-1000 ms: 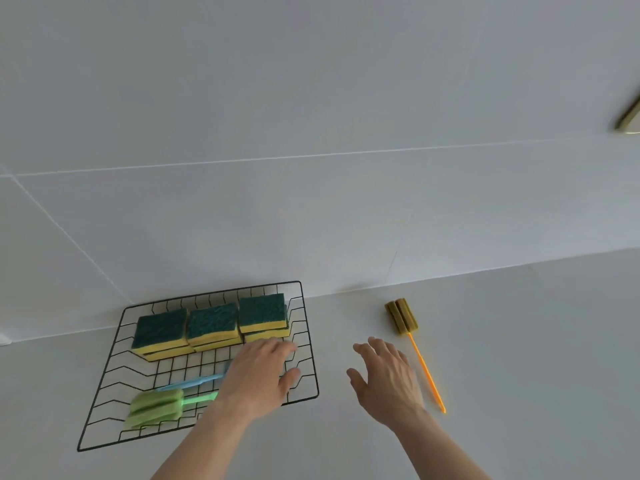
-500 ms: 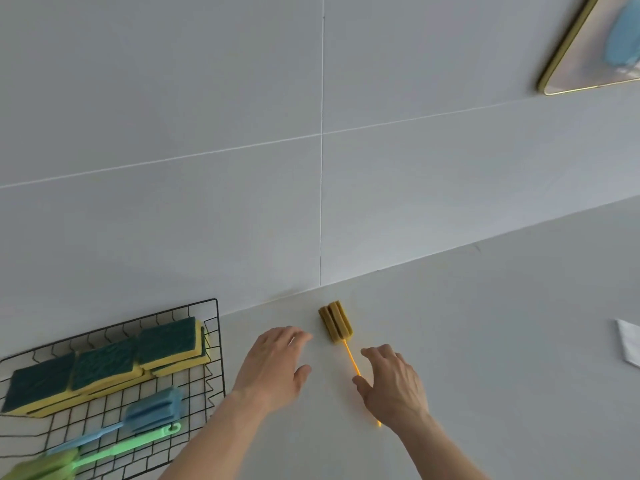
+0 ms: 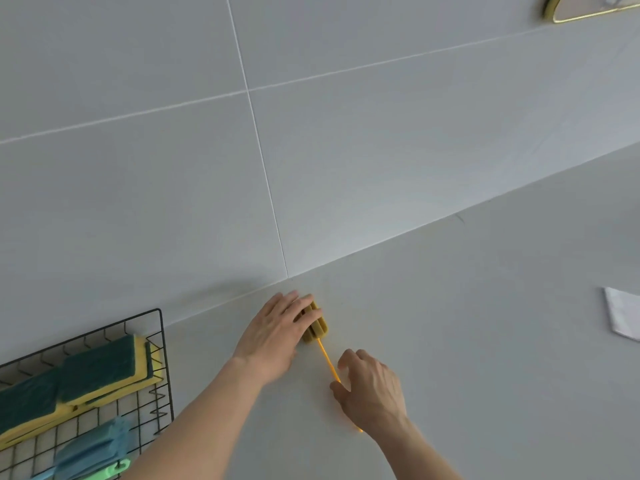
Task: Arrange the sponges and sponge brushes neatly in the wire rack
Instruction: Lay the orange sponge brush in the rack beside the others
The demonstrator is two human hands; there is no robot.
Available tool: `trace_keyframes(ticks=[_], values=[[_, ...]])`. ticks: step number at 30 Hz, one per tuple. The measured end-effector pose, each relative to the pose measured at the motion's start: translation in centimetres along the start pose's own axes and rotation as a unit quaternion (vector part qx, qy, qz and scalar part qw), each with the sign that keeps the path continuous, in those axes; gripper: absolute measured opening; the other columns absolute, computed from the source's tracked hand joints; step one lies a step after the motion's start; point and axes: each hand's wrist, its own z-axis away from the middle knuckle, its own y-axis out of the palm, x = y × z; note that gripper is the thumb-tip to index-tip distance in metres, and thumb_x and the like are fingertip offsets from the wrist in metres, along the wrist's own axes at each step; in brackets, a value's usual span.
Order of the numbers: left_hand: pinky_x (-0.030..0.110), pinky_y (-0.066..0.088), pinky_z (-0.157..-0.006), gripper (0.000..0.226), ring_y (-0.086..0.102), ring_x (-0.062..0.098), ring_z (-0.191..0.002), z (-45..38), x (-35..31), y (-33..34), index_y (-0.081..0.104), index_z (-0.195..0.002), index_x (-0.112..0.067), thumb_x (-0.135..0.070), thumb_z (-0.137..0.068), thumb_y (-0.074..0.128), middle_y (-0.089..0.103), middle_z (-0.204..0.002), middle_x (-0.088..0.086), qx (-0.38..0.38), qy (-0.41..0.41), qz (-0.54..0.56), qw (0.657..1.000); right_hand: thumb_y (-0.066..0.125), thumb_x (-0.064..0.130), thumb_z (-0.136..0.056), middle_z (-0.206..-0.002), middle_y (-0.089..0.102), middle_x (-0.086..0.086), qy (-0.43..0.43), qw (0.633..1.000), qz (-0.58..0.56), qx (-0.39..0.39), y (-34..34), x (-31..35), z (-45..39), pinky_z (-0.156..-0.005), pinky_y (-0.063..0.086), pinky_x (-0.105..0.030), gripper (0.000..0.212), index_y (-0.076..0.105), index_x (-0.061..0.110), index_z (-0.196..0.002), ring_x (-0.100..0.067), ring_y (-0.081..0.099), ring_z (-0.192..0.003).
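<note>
A yellow sponge brush [image 3: 318, 330] with a thin orange handle lies on the grey counter near the wall. My left hand [image 3: 273, 336] lies over its sponge head, fingers wrapped across the top. My right hand [image 3: 372, 389] is curled around the handle, whose tip shows behind the wrist. At the lower left is the black wire rack [image 3: 161, 341]. Green-and-yellow sponges [image 3: 100, 368] lie in a row in it. A blue sponge brush [image 3: 93, 448] and a green sponge brush [image 3: 112, 470] lie in front of them.
The tiled wall meets the counter just behind the brush. A white cloth [image 3: 623, 317] lies on the counter at the far right. A gold-framed object [image 3: 588, 10] hangs on the wall at the top right.
The view has swung right, away from the rack. My left hand left the rack and came onto the brush's sponge head. My right hand closed over the handle.
</note>
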Motion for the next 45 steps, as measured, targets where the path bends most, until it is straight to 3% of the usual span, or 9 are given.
trace_keyframes(ticks=[4, 8, 12, 15, 19, 25, 32, 37, 45], values=[[0.041, 0.000, -0.122, 0.062, 0.011, 0.023, -0.149, -1.5, 0.1, 0.6, 0.039, -0.141, -0.026, -0.004, -0.087, 0.061, 0.028, -0.158, -0.003, -0.003, 0.044, -0.059, 0.997, 0.059, 0.040, -0.089, -0.099, 0.062, 0.008, 0.000, 1.000, -0.022, 0.005, 0.3, -0.1, -0.2, -0.068, 0.041, -0.031, 0.018, 0.054, 0.028, -0.101, -0.022, 0.061, -0.089], [0.043, 0.004, -0.122, 0.054, 0.031, 0.024, -0.138, -1.4, 0.1, 0.7, 0.040, -0.133, -0.022, -0.001, -0.086, 0.056, 0.049, -0.137, 0.001, -0.003, 0.032, -0.086, 0.996, 0.057, 0.030, -0.086, -0.097, 0.064, 0.007, -0.003, 1.000, -0.022, 0.000, 0.2, -0.1, 0.0, -0.066, 0.043, -0.032, 0.014, 0.056, 0.026, -0.099, -0.024, 0.061, -0.086], [0.041, 0.003, -0.123, 0.053, 0.038, 0.023, -0.132, 0.3, 0.6, 0.3, 0.041, -0.130, -0.022, 0.000, -0.085, 0.057, 0.052, -0.128, 0.001, -0.022, 0.022, -0.070, 0.997, 0.057, 0.030, -0.088, -0.100, 0.062, 0.007, -0.014, 1.000, 0.001, -0.013, -0.5, 0.2, 0.6, -0.065, 0.041, -0.032, 0.016, 0.057, 0.029, -0.103, -0.023, 0.061, -0.087], [0.038, 0.004, -0.123, 0.046, 0.044, 0.021, -0.127, 2.5, 1.4, -0.4, 0.043, -0.128, -0.023, -0.005, -0.088, 0.059, 0.053, -0.124, -0.001, -0.035, 0.010, -0.044, 0.998, 0.057, 0.031, -0.090, -0.099, 0.062, 0.009, -0.034, 0.999, 0.017, -0.030, -1.3, 1.1, 1.2, -0.065, 0.042, -0.031, 0.014, 0.058, 0.031, -0.104, -0.020, 0.060, -0.085], [0.037, 0.015, -0.121, 0.039, 0.051, 0.021, -0.118, 6.4, 2.7, -1.7, 0.049, -0.125, -0.025, -0.029, -0.090, 0.067, 0.056, -0.120, -0.004, -0.057, -0.024, -0.005, 0.998, 0.056, 0.031, -0.092, -0.097, 0.061, 0.010, -0.071, 0.995, 0.042, -0.057, -2.3, 3.5, 2.1, -0.064, 0.042, -0.030, 0.011, 0.059, 0.033, -0.103, -0.017, 0.058, -0.084], [0.037, 0.027, -0.114, 0.038, 0.047, 0.020, -0.119, 14.4, 5.2, -3.6, 0.048, -0.124, -0.029, -0.040, -0.091, 0.063, 0.055, -0.123, -0.007, -0.091, -0.095, 0.029, 0.991, 0.056, 0.032, -0.093, -0.099, 0.059, 0.011, -0.145, 0.983, 0.074, -0.085, -2.6, 9.4, 2.9, -0.068, 0.041, -0.028, 0.012, 0.061, 0.034, -0.104, -0.014, 0.056, -0.093], [0.038, 0.036, -0.108, 0.038, 0.050, 0.018, -0.113, 24.1, 8.9, -4.4, 0.049, -0.123, -0.031, -0.045, -0.090, 0.063, 0.057, -0.119, -0.009, -0.130, -0.177, 0.047, 0.975, 0.058, 0.032, -0.092, -0.095, 0.059, 0.011, -0.227, 0.964, 0.100, -0.098, -0.7, 17.9, 4.2, -0.067, 0.040, -0.025, 0.011, 0.062, 0.033, -0.102, -0.013, 0.054, -0.087], [0.036, 0.037, -0.106, 0.039, 0.050, 0.015, -0.111, 31.2, 12.2, -3.3, 0.049, -0.122, -0.033, -0.047, -0.089, 0.064, 0.055, -0.119, -0.011, -0.138, -0.234, 0.057, 0.961, 0.063, 0.021, -0.088, -0.095, 0.061, 0.010, -0.278, 0.950, 0.109, -0.088, 2.1, 24.6, 5.4, -0.065, 0.036, -0.026, 0.018, 0.065, 0.030, -0.103, -0.017, 0.055, -0.088], [0.034, 0.046, -0.099, 0.039, 0.054, 0.013, -0.101, 39.1, 17.2, -1.2, 0.056, -0.112, -0.032, -0.040, -0.080, 0.077, 0.055, -0.111, -0.013, -0.140, -0.305, 0.088, 0.938, 0.063, 0.009, -0.089, -0.106, 0.066, 0.007, -0.332, 0.931, 0.131, -0.071, 7.5, 32.5, 6.4, -0.076, 0.050, -0.029, 0.028, 0.066, 0.026, -0.111, -0.018, 0.058, -0.096]])
